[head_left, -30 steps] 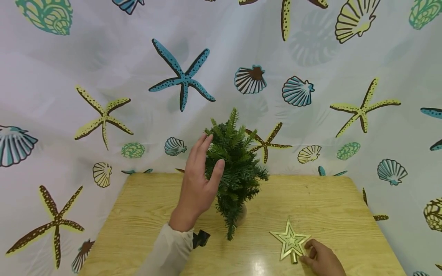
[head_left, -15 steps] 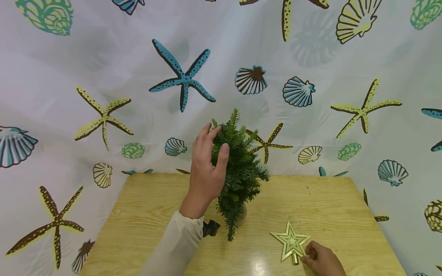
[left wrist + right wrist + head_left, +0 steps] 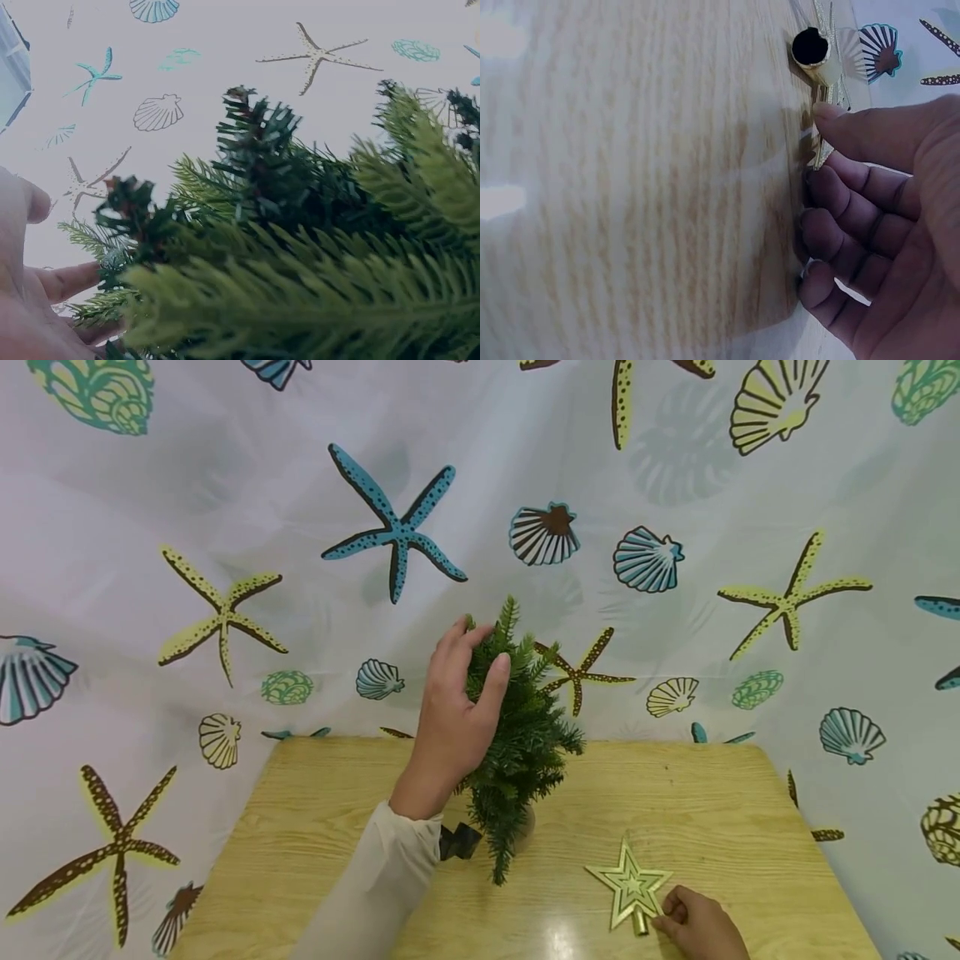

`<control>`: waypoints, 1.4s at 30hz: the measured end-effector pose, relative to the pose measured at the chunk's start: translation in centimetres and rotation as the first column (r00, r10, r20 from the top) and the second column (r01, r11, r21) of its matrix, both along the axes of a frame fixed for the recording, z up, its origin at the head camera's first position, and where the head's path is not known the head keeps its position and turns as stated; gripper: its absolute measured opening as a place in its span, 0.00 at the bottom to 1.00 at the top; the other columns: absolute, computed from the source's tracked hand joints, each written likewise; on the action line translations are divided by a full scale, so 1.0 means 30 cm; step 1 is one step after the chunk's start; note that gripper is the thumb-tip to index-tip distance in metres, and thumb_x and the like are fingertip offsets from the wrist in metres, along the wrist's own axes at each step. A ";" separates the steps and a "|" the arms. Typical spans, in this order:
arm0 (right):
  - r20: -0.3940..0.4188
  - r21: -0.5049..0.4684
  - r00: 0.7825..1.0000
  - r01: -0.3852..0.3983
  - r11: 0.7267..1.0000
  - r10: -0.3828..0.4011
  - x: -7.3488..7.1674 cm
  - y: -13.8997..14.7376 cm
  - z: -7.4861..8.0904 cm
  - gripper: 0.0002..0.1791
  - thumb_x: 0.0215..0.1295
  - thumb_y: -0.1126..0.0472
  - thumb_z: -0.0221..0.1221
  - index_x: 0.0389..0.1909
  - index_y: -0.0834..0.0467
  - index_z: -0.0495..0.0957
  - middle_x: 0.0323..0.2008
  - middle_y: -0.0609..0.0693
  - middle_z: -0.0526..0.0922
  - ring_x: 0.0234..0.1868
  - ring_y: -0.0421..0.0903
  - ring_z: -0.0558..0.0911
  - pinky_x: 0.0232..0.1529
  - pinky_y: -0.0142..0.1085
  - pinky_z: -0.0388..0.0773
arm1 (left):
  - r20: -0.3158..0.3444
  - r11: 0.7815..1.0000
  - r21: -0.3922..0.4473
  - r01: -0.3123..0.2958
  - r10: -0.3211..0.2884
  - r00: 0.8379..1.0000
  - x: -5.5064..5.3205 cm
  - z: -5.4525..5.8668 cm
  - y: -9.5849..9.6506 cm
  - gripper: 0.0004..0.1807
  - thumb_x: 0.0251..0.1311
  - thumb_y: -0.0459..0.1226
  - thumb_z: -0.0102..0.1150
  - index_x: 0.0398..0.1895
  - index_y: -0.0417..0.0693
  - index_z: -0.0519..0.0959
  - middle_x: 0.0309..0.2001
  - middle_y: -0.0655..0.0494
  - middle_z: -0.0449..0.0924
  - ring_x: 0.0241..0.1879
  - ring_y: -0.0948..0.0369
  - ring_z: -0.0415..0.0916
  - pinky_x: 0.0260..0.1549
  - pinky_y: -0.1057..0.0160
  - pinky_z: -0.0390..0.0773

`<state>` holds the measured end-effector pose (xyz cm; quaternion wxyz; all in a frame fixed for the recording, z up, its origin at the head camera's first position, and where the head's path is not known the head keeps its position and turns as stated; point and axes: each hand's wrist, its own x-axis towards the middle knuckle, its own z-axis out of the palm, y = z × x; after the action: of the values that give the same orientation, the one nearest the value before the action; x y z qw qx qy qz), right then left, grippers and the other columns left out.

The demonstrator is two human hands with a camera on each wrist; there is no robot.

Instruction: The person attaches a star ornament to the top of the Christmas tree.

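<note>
A small artificial Christmas tree point(image 3: 525, 735) stands upright in the middle of the table. My left hand point(image 3: 461, 710) is raised at its upper left side, thumb apart from the lightly bent fingers, which reach in among the branches. In the left wrist view, green sprigs point(image 3: 300, 300) fill the foreground and the fingers point(image 3: 71, 281) show behind their tips. A gold star tree topper point(image 3: 632, 883) lies at the front right, its hollow socket point(image 3: 811, 49) facing the person. With thumb and fingers, my right hand point(image 3: 701, 922) pinches one lower point of the star.
The wooden table point(image 3: 712, 802) runs back to a white curtain point(image 3: 480, 460) printed with starfish and shells, which also hangs at both sides. A small black object point(image 3: 459, 842) shows beside the left sleeve point(image 3: 375, 885), next to the tree's round base point(image 3: 525, 828).
My left hand has moved right and slightly up, closer in to the tree's top, its fingers bending a little more. The right hand and the star have stayed nearly still.
</note>
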<state>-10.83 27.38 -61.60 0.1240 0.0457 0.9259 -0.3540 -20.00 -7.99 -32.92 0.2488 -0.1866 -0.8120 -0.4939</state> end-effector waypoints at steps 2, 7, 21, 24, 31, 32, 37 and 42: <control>0.004 -0.002 1.000 0.003 1.000 -0.003 0.000 -0.002 -0.002 0.13 0.60 0.62 0.74 0.31 0.58 0.77 0.25 0.47 0.76 0.26 0.44 0.75 0.29 0.39 0.74 | 0.021 1.000 0.001 0.002 -0.002 1.000 -0.004 0.008 0.002 0.27 0.80 0.49 0.48 0.74 0.45 0.70 0.80 0.45 0.54 0.79 0.51 0.50 0.72 0.39 0.58; 0.004 -0.008 1.000 0.009 1.000 -0.009 0.000 -0.010 0.001 0.13 0.60 0.62 0.74 0.31 0.58 0.77 0.24 0.47 0.75 0.25 0.44 0.75 0.29 0.39 0.74 | 0.046 1.000 0.010 0.006 -0.007 0.999 -0.016 0.028 0.007 0.26 0.79 0.47 0.50 0.71 0.42 0.72 0.78 0.44 0.58 0.78 0.49 0.52 0.72 0.40 0.59; 0.004 -0.056 0.999 0.046 0.997 -0.045 0.008 -0.005 -0.011 0.14 0.59 0.62 0.75 0.30 0.60 0.76 0.25 0.48 0.77 0.28 0.44 0.77 0.32 0.40 0.77 | -0.046 0.995 0.026 -0.101 0.102 0.994 -0.053 0.020 0.050 0.18 0.78 0.42 0.55 0.57 0.37 0.81 0.63 0.44 0.78 0.70 0.47 0.68 0.70 0.40 0.58; 0.039 -0.106 0.997 0.074 0.992 -0.071 0.006 -0.001 -0.020 0.11 0.61 0.64 0.72 0.34 0.62 0.78 0.27 0.49 0.79 0.30 0.45 0.79 0.33 0.41 0.79 | -0.054 0.993 0.025 -0.115 0.116 0.992 -0.057 0.017 0.054 0.17 0.78 0.43 0.55 0.56 0.39 0.82 0.60 0.46 0.80 0.66 0.48 0.72 0.69 0.38 0.57; 0.122 -0.197 0.989 0.110 0.974 -0.087 -0.009 -0.002 0.006 0.11 0.63 0.63 0.71 0.37 0.66 0.82 0.30 0.52 0.80 0.33 0.47 0.78 0.34 0.42 0.77 | -0.083 0.990 0.036 -0.134 0.137 0.987 -0.065 0.011 0.049 0.15 0.78 0.41 0.56 0.54 0.41 0.84 0.57 0.47 0.82 0.63 0.49 0.75 0.68 0.38 0.58; 0.115 -0.206 0.991 0.097 0.974 -0.075 -0.011 0.000 0.010 0.10 0.63 0.63 0.71 0.36 0.66 0.82 0.30 0.51 0.80 0.32 0.47 0.78 0.33 0.41 0.76 | -0.086 0.990 0.035 -0.138 0.140 0.986 -0.066 0.010 0.050 0.15 0.78 0.42 0.56 0.54 0.41 0.84 0.57 0.47 0.82 0.62 0.49 0.75 0.68 0.38 0.58; 0.039 -0.246 0.999 -0.007 0.969 0.017 -0.014 0.018 0.017 0.10 0.67 0.62 0.68 0.33 0.65 0.81 0.27 0.49 0.78 0.30 0.45 0.73 0.32 0.36 0.72 | -0.084 0.988 0.024 -0.150 0.151 0.985 -0.069 0.008 0.054 0.16 0.78 0.43 0.55 0.55 0.42 0.84 0.57 0.47 0.82 0.63 0.48 0.74 0.67 0.38 0.57; 0.012 -0.317 0.998 -0.057 0.947 0.064 -0.024 0.030 0.014 0.11 0.71 0.60 0.65 0.36 0.66 0.82 0.28 0.49 0.81 0.28 0.44 0.78 0.30 0.35 0.76 | -0.082 0.988 0.016 -0.153 0.154 0.985 -0.071 0.008 0.057 0.16 0.79 0.43 0.54 0.53 0.42 0.85 0.57 0.47 0.82 0.63 0.48 0.74 0.68 0.38 0.56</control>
<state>-11.56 28.27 -61.20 0.1508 0.0008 0.8566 -0.4934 -22.14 -6.26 -32.69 0.3204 -0.1426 -0.8107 -0.4689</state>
